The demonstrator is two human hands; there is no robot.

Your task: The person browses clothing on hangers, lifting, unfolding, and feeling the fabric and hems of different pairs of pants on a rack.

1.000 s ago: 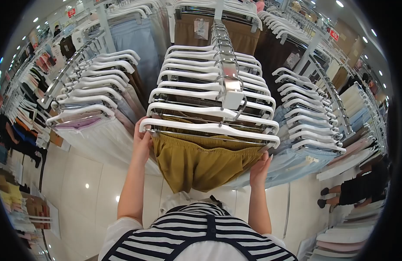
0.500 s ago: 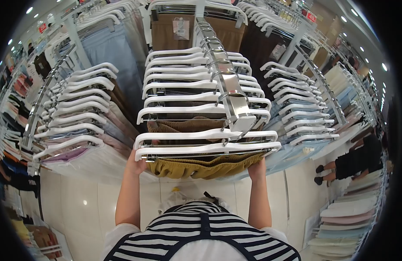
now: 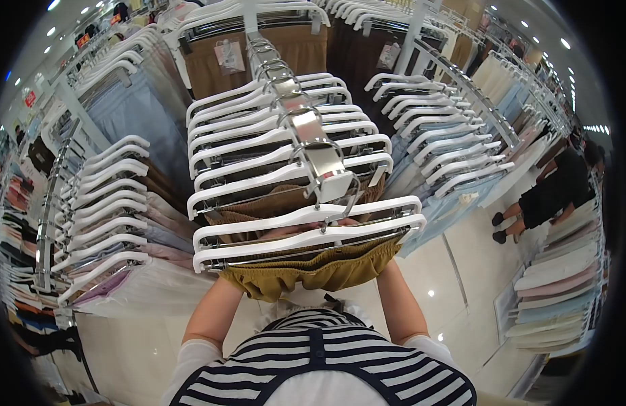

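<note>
In front of me, mustard-coloured trousers (image 3: 313, 271) with a gathered waistband hang from a white clip hanger (image 3: 309, 240) at the near end of the metal rail (image 3: 324, 166). Both my forearms reach underneath and behind them. A strip of my left hand (image 3: 282, 232) shows between the two nearest hangers, beside brown fabric. Only a bit of my right hand (image 3: 345, 222) is visible there, near the hanger hooks. The hangers and trousers hide most of my fingers, so their grip is unclear. Brown trousers (image 3: 258, 206) hang just behind.
More white hangers fill this rail. Side rails hold pale garments on the left (image 3: 143, 284) and light blue trousers (image 3: 455, 203) on the right. A person in black (image 3: 553, 193) stands at the right, near a rack of pastel garments (image 3: 556, 291).
My hands have gone from the outer sides of the mustard trousers to behind them, closer together. The trousers and front hangers are tilted, and my view has turned.
</note>
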